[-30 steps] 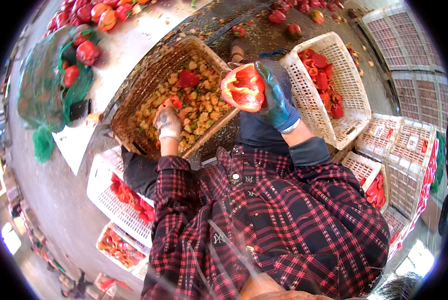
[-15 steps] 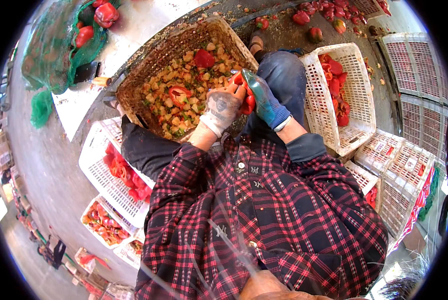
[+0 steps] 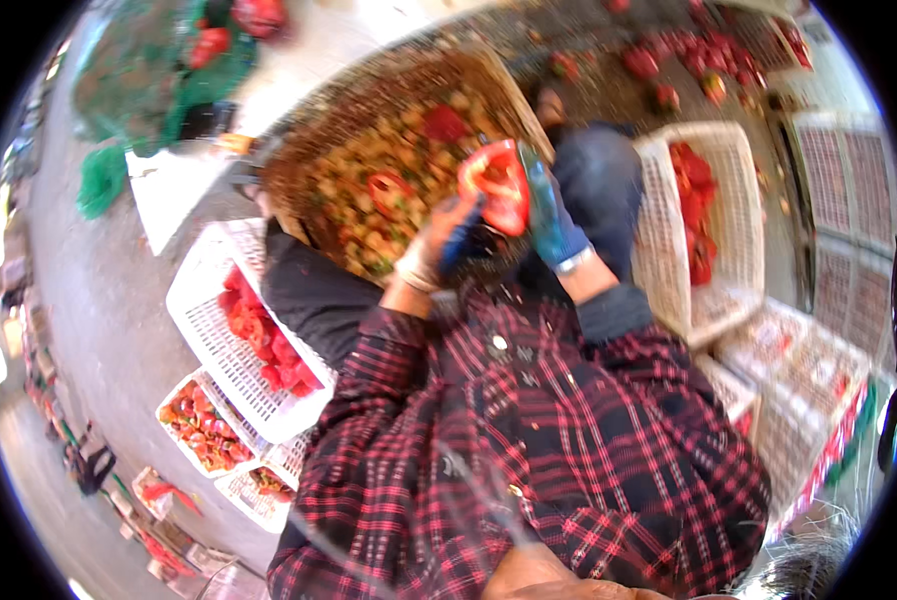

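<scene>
So a cut red pepper half [image 3: 499,190] is being held up by the gloved right hand [image 3: 553,214], fingers pressed to its side, right by the brown crate's [image 3: 515,92] edge. The left hand [image 3: 443,238] is cupped just below it, but it's pretty blurry, so whether anything's gripped there can't be told.

Glossy pepper half [image 3: 499,190], matt cloth shirt [image 3: 559,410]
</scene>
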The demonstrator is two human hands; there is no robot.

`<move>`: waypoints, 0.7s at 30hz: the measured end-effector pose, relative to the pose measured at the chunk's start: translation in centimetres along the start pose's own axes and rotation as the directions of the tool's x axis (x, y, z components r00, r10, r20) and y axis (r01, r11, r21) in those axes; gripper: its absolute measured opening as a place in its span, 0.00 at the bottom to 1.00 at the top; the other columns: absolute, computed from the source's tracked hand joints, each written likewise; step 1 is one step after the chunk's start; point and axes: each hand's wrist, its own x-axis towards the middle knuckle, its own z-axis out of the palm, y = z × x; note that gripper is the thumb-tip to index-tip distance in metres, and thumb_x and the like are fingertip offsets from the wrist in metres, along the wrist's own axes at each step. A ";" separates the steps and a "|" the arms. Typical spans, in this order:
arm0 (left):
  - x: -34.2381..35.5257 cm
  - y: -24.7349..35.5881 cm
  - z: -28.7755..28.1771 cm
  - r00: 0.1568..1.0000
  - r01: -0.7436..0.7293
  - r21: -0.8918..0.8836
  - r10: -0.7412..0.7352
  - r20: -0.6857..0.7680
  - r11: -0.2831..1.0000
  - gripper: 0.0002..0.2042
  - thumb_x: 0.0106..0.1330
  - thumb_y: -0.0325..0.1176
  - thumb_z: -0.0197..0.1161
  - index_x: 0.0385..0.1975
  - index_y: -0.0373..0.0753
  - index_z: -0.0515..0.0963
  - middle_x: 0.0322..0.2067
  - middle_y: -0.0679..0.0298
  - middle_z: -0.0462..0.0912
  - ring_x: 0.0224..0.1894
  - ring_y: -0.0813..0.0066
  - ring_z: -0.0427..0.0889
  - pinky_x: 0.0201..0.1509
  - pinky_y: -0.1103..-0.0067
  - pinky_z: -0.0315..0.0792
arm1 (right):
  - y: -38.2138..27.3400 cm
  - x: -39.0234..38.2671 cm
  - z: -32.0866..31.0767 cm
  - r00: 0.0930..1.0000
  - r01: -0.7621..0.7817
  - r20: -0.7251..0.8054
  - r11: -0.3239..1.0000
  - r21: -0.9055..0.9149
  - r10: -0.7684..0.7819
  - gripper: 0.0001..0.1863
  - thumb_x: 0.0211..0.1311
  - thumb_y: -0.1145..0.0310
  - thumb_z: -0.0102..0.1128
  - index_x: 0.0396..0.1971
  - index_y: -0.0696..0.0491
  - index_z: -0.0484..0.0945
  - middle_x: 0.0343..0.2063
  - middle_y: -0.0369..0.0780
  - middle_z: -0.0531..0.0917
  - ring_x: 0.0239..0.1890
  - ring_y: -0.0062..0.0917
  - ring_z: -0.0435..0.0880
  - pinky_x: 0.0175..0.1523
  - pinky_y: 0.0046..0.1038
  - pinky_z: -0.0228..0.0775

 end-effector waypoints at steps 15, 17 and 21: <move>-0.2 3.3 1.2 0.416 -0.185 0.821 0.714 0.563 -0.540 0.25 0.53 0.28 0.61 0.55 0.46 0.70 0.46 0.54 0.74 0.43 0.56 0.79 0.41 0.68 0.76 | -3.4 -0.5 4.1 0.911 -0.298 -0.169 0.884 0.359 0.376 0.22 0.54 0.62 0.62 0.50 0.49 0.73 0.45 0.37 0.78 0.49 0.28 0.77 0.56 0.33 0.69; -0.2 4.3 2.8 0.461 -0.273 0.801 0.658 0.595 -0.533 0.29 0.49 0.30 0.64 0.56 0.45 0.69 0.48 0.51 0.73 0.46 0.54 0.78 0.44 0.66 0.75 | -4.0 0.0 1.6 0.957 -0.206 -0.136 0.930 0.304 0.256 0.22 0.54 0.63 0.62 0.50 0.50 0.73 0.46 0.37 0.78 0.50 0.28 0.76 0.56 0.33 0.69; -1.5 3.2 4.7 0.726 -0.297 0.897 0.533 0.435 -0.328 0.32 0.47 0.32 0.67 0.57 0.42 0.68 0.52 0.46 0.71 0.48 0.48 0.77 0.47 0.64 0.74 | -8.7 -4.0 -3.6 0.971 0.066 -0.221 0.993 -0.102 -0.087 0.21 0.56 0.68 0.60 0.51 0.52 0.73 0.48 0.39 0.77 0.50 0.30 0.77 0.57 0.33 0.69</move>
